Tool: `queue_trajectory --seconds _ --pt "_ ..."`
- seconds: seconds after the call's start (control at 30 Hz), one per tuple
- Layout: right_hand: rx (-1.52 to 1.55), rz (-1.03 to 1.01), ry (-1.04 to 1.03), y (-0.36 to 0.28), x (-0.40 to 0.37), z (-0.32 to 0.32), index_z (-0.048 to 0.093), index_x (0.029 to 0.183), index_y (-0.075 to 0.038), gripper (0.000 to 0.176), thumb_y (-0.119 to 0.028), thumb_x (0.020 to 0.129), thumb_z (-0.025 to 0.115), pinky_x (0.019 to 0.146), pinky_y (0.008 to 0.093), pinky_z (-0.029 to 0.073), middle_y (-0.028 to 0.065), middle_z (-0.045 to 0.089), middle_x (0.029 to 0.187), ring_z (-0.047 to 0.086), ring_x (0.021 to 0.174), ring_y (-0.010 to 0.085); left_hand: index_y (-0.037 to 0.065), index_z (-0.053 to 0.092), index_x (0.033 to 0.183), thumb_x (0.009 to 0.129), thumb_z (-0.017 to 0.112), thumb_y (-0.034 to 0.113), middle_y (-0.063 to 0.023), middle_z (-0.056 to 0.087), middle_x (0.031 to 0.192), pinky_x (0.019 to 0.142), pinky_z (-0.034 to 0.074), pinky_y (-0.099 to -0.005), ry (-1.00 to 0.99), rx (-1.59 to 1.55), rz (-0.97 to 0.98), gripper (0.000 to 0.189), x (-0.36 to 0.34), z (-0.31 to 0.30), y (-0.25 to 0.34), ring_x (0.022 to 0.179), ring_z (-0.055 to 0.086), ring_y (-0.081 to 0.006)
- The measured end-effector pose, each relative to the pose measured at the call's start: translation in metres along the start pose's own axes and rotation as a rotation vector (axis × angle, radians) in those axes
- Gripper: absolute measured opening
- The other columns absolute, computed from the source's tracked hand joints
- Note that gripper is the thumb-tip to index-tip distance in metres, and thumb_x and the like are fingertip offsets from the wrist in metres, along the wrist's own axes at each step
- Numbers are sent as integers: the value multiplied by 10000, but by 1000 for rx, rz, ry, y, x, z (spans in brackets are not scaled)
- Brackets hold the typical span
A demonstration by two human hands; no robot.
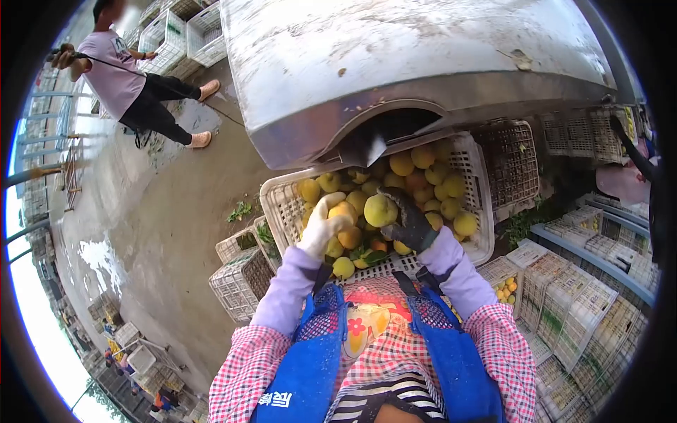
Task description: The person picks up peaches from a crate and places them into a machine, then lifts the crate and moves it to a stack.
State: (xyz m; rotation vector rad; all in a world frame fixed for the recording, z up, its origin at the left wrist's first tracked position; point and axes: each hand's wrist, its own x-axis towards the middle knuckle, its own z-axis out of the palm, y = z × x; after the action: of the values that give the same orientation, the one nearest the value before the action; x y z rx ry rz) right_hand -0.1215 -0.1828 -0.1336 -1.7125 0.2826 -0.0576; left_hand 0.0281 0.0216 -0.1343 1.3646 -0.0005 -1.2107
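A white plastic crate full of yellow-green peaches sits right in front of me, under the lip of a metal chute. My left hand, in a white glove, is closed around an orange-yellow peach above the pile. In a dark glove, my right hand grips a larger greenish-yellow peach close beside it. The dark fingers wrap its far and right sides. Some green leaves lie among the fruit near the crate's near edge.
The metal chute overhangs the crate's far side. Stacked crates stand at right, and more crates at left. A person in a pale shirt stands on the wet floor at upper left; another person is partly visible at far right.
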Motion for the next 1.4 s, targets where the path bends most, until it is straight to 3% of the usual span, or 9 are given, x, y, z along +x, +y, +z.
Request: queue_trajectory --seconds 0.1,0.23,0.47,0.6,0.7,0.97,1.1,1.27,1.4 --pt "202 18 16 -65 4 8 342 1560 -35 853 -79 793 713 1196 392 354 158 438 1536 443 1423 248 -24 484 1417 839 742 166 -150 594 1312 1038 505 -393 -233 -167 177 661 -36 14 38 1202 604 -249" --pt "503 -38 104 -94 12 23 347 1540 -4 881 -130 780 775 1197 416 350 178 438 1513 428 1424 282 -23 451 1458 845 739 137 -156 576 1369 1074 446 -366 -167 0 283 696 -66 37 75 1243 567 -237" --pt "-91 -346 559 -115 71 22 455 1429 -21 829 -184 722 857 1086 478 429 222 507 1376 510 1297 385 -29 340 1539 811 861 183 -175 477 1489 1127 410 -377 -19 6 458 921 -71 59 101 1355 492 -251" --pt "-784 -444 648 -85 106 16 496 1361 -24 826 -299 691 893 998 556 457 246 545 1270 547 1144 468 -28 213 1597 757 910 129 -191 376 1567 1169 384 -386 45 -78 439 1103 -71 46 89 1425 426 -277" --pt "-867 -401 687 -66 124 22 543 1330 7 805 -435 735 859 1028 550 443 275 578 1223 555 1149 486 -46 205 1592 725 926 118 -198 360 1570 1172 384 -394 46 -81 496 1139 -70 38 77 1435 409 -283" --pt "-658 -268 527 -122 129 -8 470 1430 -13 893 -395 736 883 1058 516 445 257 600 1261 569 1203 439 -31 179 1602 728 884 55 -189 339 1585 1191 354 -399 59 -50 599 1126 -68 39 83 1456 381 -283" --pt "-17 -228 -133 -149 71 -1 374 1520 4 1025 -392 730 894 1116 451 423 215 564 1381 533 1314 346 -61 154 1599 764 889 145 -209 322 1590 1201 331 -408 -97 -101 723 1131 -63 41 89 1462 374 -292" --pt "-2 -151 115 -144 40 26 373 1496 3 993 -352 729 894 1088 443 418 182 542 1368 519 1282 321 -76 203 1576 831 714 53 -307 273 1600 1223 285 -433 4 862 1062 912 -56 41 100 1492 334 -363" --pt "-392 -350 417 -133 62 22 460 1402 -9 876 -302 703 898 976 480 453 185 590 1234 572 1129 364 -82 329 1520 841 571 -69 -311 365 1549 1159 387 -434 313 691 1034 720 -58 49 78 1417 451 -386"
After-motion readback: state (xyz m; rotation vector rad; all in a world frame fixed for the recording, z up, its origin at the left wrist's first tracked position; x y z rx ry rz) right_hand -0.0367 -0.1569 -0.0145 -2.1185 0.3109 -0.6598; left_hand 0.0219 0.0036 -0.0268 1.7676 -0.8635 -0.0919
